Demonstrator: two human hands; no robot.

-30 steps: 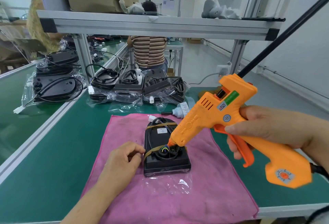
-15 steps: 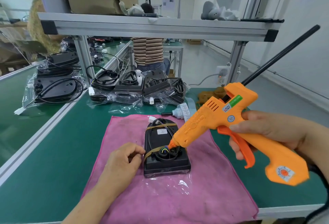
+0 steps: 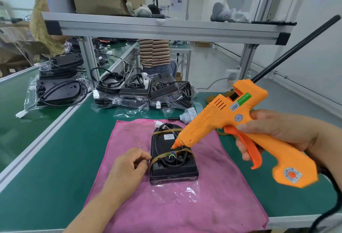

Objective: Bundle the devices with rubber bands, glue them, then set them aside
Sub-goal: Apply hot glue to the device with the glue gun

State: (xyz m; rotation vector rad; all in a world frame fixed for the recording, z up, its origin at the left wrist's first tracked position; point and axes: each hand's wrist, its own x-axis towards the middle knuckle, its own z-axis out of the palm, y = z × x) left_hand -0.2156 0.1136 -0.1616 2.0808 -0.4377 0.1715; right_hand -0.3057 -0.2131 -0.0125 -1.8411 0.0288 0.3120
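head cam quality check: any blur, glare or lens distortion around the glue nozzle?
Head view: nozzle and device are sharp; the glue gun smears with motion blur at its handle base; small glare spots on the plastic bag below the device; wide-angle bowing in the shelf rail; lighting soft and even, shadows faint.

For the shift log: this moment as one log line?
step: gluing | right hand: grips glue gun, nozzle just over device | left hand: curled at device's left edge, by rubber band
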